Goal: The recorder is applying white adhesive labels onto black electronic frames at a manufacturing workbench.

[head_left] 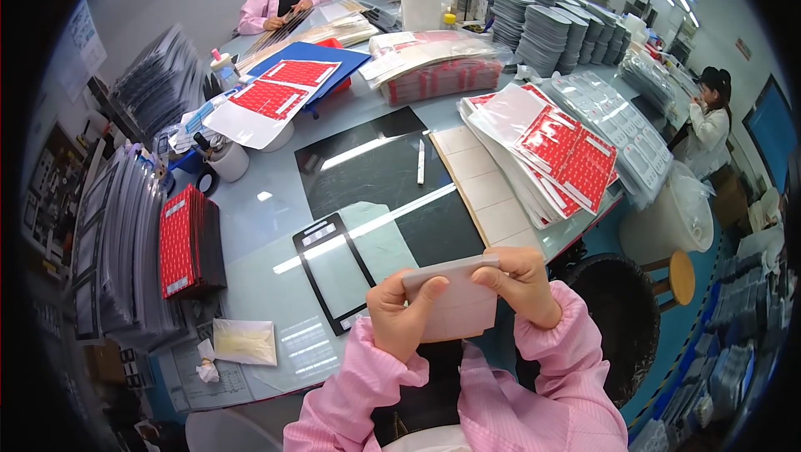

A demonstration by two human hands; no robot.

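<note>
My left hand (399, 312) and my right hand (527, 283) are both closed on a pale pinkish-white sheet (460, 310), one at each side, thumbs on its near face. A folded or thicker strip runs along the sheet's top edge. It is held up in front of me at the table's near edge. Beyond my left hand a black rectangular frame (314, 287) lies on a pale green translucent sheet (392, 239). Past it is a dark glossy mat (359, 170) with a white pen (420, 163) on it. A cream board marked in squares (480, 181) lies right of the mat.
Red-and-white sheets (567, 147) are piled at the right, beside clear plastic trays (613, 122). Upright stacks of black-edged panels (125, 243) and red sheets (179, 243) stand left. A small packet (244, 342) lies near left. A black bin (613, 318) and stool (680, 278) are beside me.
</note>
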